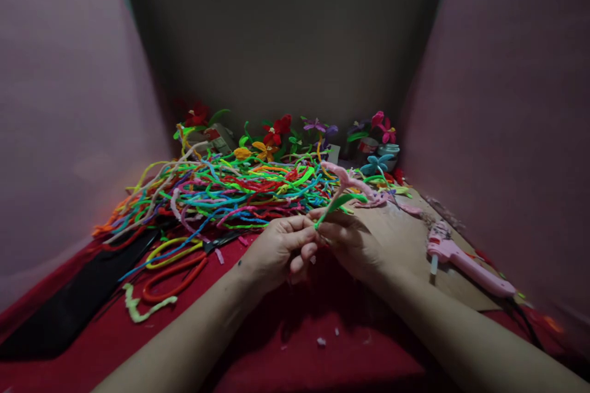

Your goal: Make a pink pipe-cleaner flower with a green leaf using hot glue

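My left hand (279, 249) and my right hand (348, 239) meet at the middle of the red cloth (258, 344), fingers pinched together on a green pipe-cleaner stem (338, 202). The stem rises up and right to a pink pipe-cleaner flower piece (343, 177). Both hands are closed around the lower end of the stem, fingertips touching. A big heap of coloured pipe cleaners (221, 190) lies just behind the hands.
Finished pipe-cleaner flowers (276, 132) stand along the back by the dark wall. A pink glue gun (465, 261) rests on brown cardboard (405, 236) at the right. Scissors with orange and yellow handles (177, 264) and a black strip (78, 301) lie at the left.
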The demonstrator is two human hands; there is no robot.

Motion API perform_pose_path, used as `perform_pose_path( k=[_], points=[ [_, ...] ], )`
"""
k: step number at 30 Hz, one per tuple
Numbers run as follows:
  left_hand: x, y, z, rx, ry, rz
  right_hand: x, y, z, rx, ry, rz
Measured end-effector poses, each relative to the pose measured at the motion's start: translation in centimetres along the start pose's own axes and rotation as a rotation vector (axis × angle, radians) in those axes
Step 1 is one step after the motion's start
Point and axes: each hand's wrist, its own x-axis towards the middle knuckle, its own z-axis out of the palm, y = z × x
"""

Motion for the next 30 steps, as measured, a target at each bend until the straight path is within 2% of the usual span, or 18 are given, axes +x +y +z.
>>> perform_pose_path(
  k=[3, 5, 7, 9, 11, 13, 16, 22, 26, 30],
  points=[
    [0.0, 0.1, 0.1, 0.03, -0.044, -0.022, 0.0, 0.0, 0.0, 0.034, -0.01, -0.023],
    [-0.1, 0.0, 0.3, 0.25, 0.035, 0.041, 0.0, 0.0, 0.0, -0.003, 0.023, -0.035],
    [-0.1, -0.5, 0.6, 0.605, 0.183, 0.203, -0.1, 0.2, 0.1, -0.059, 0.073, -0.034],
    [-0.2, -1.2, 0.6, 0.993, 0.322, 0.431, -0.2, 0.3, 0.1, -0.086, 0.122, -0.043],
    [-0.2, -2.0, 0.4, 1.293, 0.377, 0.579, -0.3, 0.3, 0.2, -0.091, 0.148, -0.059],
    [-0.1, -2.5, 0.1, 1.45, 0.392, 0.638, -0.4, 0.2, 0.3, -0.142, 0.164, -0.053],
    [-0.1, -2.7, -0.2, 1.476, 0.389, 0.639, -0.5, 0.0, 0.3, -0.241, 0.202, -0.028],
    [0.1, -2.2, 0.1, 1.34, 0.365, 0.523, -0.5, -0.3, 0.5, -0.244, 0.216, -0.012],
    [0.2, -2.1, 0.2, 1.269, 0.395, 0.474, -0.7, -0.8, 1.0, -0.316, 0.239, -0.025],
    [0.1, -2.1, 0.3, 1.226, 0.405, 0.481, -0.7, -0.9, 0.9, -0.333, 0.204, -0.038]
  ],
)
